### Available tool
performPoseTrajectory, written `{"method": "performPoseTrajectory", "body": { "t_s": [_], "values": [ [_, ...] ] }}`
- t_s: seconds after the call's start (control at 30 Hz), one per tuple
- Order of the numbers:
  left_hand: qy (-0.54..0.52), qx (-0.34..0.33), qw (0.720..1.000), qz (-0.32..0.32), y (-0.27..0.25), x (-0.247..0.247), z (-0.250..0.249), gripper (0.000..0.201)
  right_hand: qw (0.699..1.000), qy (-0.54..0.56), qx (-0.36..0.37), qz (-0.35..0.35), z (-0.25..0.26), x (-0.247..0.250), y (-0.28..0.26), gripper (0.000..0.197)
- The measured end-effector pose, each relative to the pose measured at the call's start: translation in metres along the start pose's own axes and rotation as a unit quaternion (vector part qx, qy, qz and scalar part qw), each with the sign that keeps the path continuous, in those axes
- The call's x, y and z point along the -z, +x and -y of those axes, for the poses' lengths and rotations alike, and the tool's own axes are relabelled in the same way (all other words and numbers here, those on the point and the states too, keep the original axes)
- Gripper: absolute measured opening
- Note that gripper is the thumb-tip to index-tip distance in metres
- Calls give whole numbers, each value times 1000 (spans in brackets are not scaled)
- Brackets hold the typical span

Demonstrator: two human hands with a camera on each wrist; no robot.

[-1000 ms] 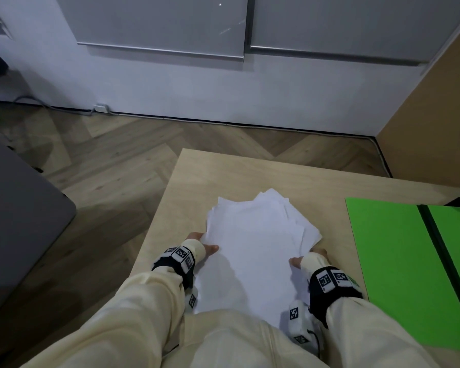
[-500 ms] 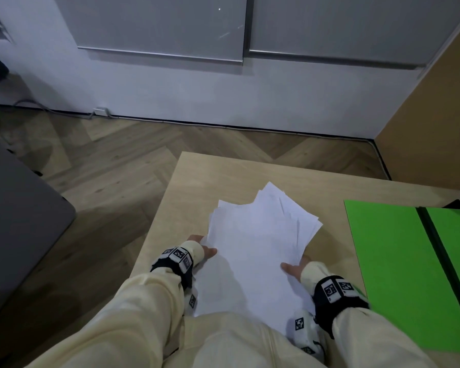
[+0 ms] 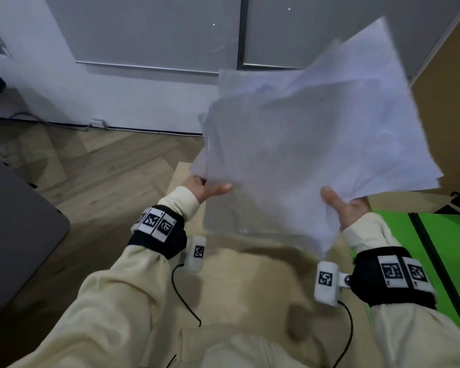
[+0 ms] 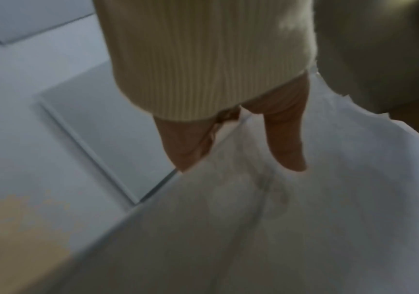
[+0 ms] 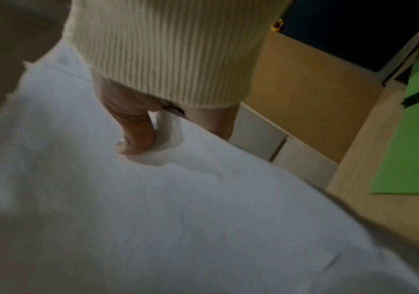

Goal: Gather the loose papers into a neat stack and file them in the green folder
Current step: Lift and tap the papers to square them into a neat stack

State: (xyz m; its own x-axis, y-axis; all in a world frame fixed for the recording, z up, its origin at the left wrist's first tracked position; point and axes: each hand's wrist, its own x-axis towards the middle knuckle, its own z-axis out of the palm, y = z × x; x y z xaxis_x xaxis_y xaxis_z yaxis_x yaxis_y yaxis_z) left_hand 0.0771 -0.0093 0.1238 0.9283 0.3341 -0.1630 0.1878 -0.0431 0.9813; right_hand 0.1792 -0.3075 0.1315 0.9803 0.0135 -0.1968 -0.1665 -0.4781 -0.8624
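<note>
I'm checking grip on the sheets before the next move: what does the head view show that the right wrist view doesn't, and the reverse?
Only the head view shows the left hand gripping the fanned, uneven bundle of loose white papers, raised off the light wooden table. Only the right wrist view shows the right thumb pressed into the top sheet, dimpling it. Both show the right hand gripping the papers and the open green folder lying flat on the table.

A light wooden table (image 3: 250,274) stands on herringbone wood flooring (image 3: 104,166).
</note>
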Motion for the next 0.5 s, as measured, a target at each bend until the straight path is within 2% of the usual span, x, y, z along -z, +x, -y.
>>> {"method": "performPoseTrajectory", "body": {
  "t_s": [0.07,0.1,0.17,0.2,0.27,0.3,0.4,0.47,0.5],
  "values": [
    [4,-32,999,-36,-1,-8,-17,69,1000,3,-20,5,7,3,-3,68],
    [46,-62,996,-45,-3,-13,-19,73,999,-2,-31,11,5,4,-5,74],
    [103,-92,990,-10,-7,-20,-11,92,997,-24,-67,36,-6,1,-9,103],
    [124,-77,989,2,-10,-20,-3,95,995,-20,-80,48,-13,-1,-8,105],
    [140,-31,990,7,-15,-17,5,83,993,-30,-85,74,-18,-2,-11,80],
    [121,-44,992,19,-15,-15,10,77,990,-56,-94,91,-19,-3,-13,74],
    [30,-115,993,18,-11,-10,14,61,985,-91,-111,96,-15,-2,-11,78],
    [-111,-88,990,-8,-5,-8,17,53,989,-81,-102,68,-13,-2,-7,79],
    [-164,-83,983,-17,-5,-7,15,42,991,-71,-101,56,-13,-3,-4,82]
  ]
}}
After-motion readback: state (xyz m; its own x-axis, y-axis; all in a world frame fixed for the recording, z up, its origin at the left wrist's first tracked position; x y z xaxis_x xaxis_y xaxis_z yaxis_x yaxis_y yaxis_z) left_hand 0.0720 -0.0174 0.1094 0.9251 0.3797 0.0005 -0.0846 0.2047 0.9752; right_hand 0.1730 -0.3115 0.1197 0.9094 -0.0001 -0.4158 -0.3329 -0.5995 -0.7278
